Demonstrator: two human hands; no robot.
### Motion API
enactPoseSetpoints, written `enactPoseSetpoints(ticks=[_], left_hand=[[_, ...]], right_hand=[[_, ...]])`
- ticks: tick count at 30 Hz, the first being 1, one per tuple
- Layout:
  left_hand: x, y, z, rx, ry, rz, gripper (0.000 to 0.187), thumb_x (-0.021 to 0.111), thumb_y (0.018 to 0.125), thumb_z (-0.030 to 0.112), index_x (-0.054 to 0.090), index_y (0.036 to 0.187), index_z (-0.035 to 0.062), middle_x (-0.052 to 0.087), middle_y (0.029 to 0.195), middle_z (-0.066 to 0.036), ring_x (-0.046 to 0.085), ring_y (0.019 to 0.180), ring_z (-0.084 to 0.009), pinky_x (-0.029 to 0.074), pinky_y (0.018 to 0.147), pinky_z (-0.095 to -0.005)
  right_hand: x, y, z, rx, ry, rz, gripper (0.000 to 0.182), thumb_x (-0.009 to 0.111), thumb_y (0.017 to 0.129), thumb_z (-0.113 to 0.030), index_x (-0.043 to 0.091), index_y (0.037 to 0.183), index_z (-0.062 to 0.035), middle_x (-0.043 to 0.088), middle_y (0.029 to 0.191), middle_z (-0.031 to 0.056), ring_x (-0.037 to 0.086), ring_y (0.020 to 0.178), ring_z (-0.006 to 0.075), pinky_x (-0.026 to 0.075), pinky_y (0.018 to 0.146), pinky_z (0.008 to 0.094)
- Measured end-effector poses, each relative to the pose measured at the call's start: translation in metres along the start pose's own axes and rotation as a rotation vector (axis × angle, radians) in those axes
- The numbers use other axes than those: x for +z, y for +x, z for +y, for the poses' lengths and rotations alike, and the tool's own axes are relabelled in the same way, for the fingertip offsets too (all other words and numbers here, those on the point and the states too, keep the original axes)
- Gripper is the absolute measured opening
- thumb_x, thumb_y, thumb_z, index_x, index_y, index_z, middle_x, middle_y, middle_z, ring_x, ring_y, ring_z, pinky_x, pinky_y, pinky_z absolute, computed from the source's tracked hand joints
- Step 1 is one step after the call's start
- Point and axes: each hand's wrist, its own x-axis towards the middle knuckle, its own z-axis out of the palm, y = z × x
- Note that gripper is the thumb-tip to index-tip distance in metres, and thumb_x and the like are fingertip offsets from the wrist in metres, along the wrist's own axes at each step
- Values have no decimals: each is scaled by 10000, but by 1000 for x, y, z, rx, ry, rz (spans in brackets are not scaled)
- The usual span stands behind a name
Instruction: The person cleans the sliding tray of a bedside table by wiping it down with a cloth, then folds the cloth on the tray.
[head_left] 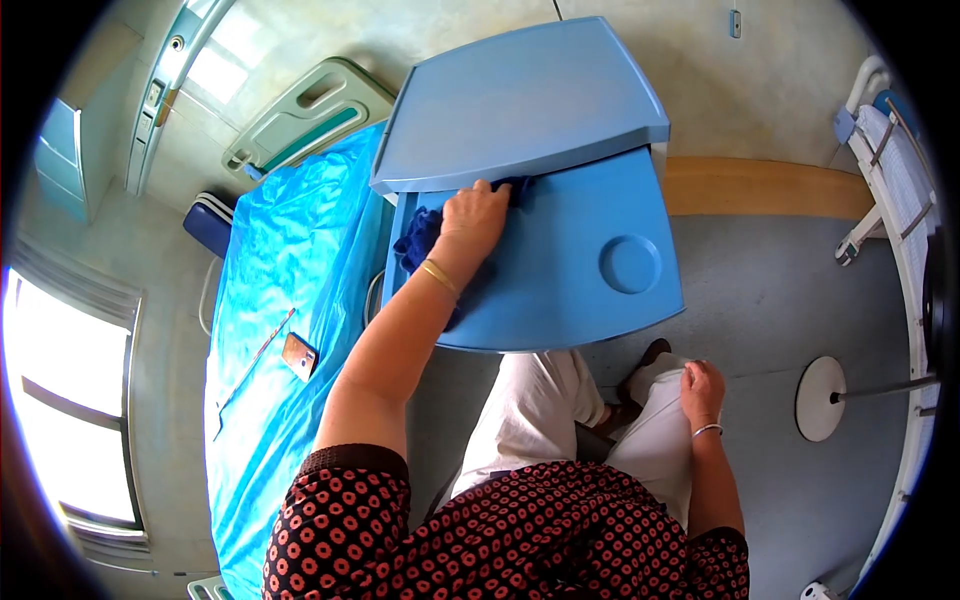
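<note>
My left hand (474, 218), with a yellow bracelet at the wrist, presses a crumpled dark blue cloth (418, 238) onto the blue pull-out tray (560, 260), near the edge of the cabinet top. The cloth shows on both sides of the hand, with its fingers closed over it. The tray has a round recess at its right side. My right hand (704, 393), with a silver bracelet, rests at the knee of the white trousers (655, 425), its fingers loosely bent and holding no object.
The blue-grey cabinet top (520, 100) stands above the tray. To the left, a bed under a blue plastic sheet (290, 250) holds a phone (299, 356) and a thin stick (255, 360). A round white base (820, 399) and another bed's rail (895, 220) are at right.
</note>
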Motion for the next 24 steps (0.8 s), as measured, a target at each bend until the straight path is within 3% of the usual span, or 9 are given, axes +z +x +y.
enactPoseSetpoints(ticks=[2, 6, 11, 20, 22, 24], left_hand=[[-1, -6, -15, -20, 10, 3, 295, 433, 886, 130, 586, 1138, 133, 597, 950, -141, 630, 853, -322, 513, 727, -412], [8, -12, -47, -258, 83, -162, 258, 398, 895, 184, 592, 1015, 64, 652, 929, -170, 639, 879, -345, 501, 746, -451], [7, -5, -42, -361, -48, -194, 336, 391, 863, 244, 617, 1025, 55, 637, 992, -210, 600, 962, -378, 468, 828, -473], [-32, 28, 51, -231, -259, -294, 378, 465, 799, 308, 636, 1031, 63, 632, 1003, -215, 587, 990, -370, 464, 848, -450], [-38, 29, 74, -137, -363, -165, 357, 468, 789, 265, 648, 990, 30, 651, 961, -205, 616, 939, -360, 475, 834, -434], [-45, 37, 107, -31, -381, -182, 323, 464, 794, 239, 631, 976, 31, 654, 926, -202, 625, 906, -362, 484, 807, -436]], right_hand=[[-1, 2, 1, 31, 30, -56, 112, 608, 768, -132, 624, 842, -49, 617, 871, 103, 575, 858, 289, 445, 771, 403], [-4, 3, -2, 33, 64, -39, 119, 611, 777, -146, 628, 847, -51, 621, 873, 101, 578, 857, 287, 444, 780, 400], [-8, 6, -7, 42, 32, -60, 142, 615, 792, -191, 636, 852, -64, 627, 845, 90, 582, 848, 280, 438, 793, 395], [1, 15, -12, -11, -20, -83, 154, 625, 780, -213, 638, 833, -68, 637, 858, 85, 582, 844, 270, 423, 794, 392], [0, 15, -12, -4, -28, -97, 155, 626, 778, -215, 640, 831, -70, 638, 857, 85, 582, 844, 270, 422, 796, 392], [-2, 16, -14, -1, -45, -107, 156, 627, 776, -217, 642, 829, -71, 638, 857, 84, 581, 844, 270, 421, 797, 392]])
